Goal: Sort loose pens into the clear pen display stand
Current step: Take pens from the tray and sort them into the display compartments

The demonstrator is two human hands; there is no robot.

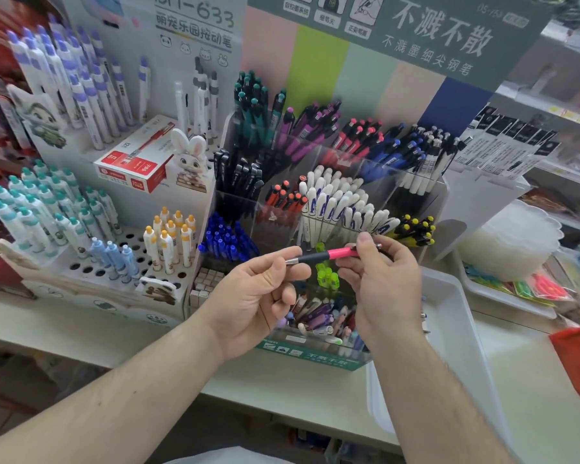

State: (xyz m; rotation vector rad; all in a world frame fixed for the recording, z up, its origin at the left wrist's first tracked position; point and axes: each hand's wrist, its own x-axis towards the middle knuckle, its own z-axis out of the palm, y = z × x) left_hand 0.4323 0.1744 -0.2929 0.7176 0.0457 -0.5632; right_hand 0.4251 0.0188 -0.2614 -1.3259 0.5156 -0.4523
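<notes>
A pink and black pen with a silver tip lies level in the air in front of the clear pen display stand. My right hand pinches its pink end, and my left hand holds the silver tip end between thumb and fingers. The stand's compartments hold pens grouped by colour: teal, purple, red, blue, black, white and yellow. Its low front compartment, below my hands, has several mixed loose pens lying in it.
A white card rack of pens stands to the left, with a red pen box on it. An empty white tray lies to the right of the stand, and a second tray with coloured items sits beyond it.
</notes>
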